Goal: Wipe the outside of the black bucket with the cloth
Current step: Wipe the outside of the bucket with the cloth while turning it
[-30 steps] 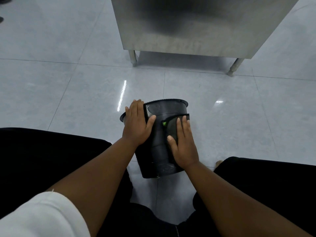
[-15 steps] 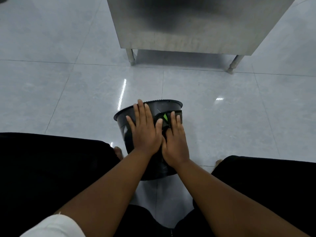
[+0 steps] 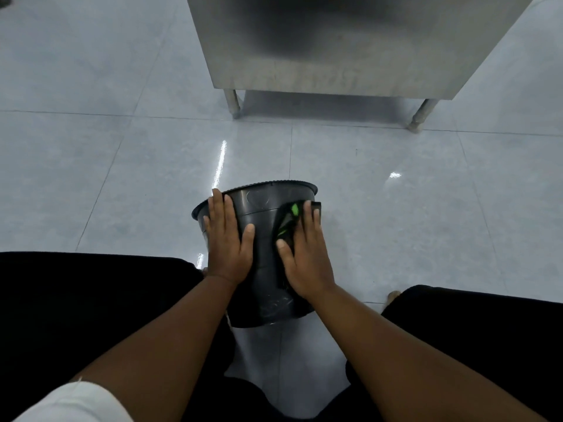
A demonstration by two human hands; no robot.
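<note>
A black bucket point(image 3: 262, 269) lies tilted on the tiled floor between my knees, its rim pointing away from me. My left hand point(image 3: 227, 239) lies flat on the bucket's left side, fingers spread. My right hand point(image 3: 304, 254) presses a dark cloth with green marks point(image 3: 288, 222) against the bucket's right side. Most of the cloth is hidden under that hand.
A stainless steel cabinet point(image 3: 335, 41) on short legs stands on the floor ahead. Pale glossy floor tiles point(image 3: 122, 178) spread to the left and right. My black-clothed legs point(image 3: 76, 300) flank the bucket on both sides.
My right hand has slid with the cloth from the bucket's middle back to its right side. My left hand has shifted left, so the two hands are apart again.
</note>
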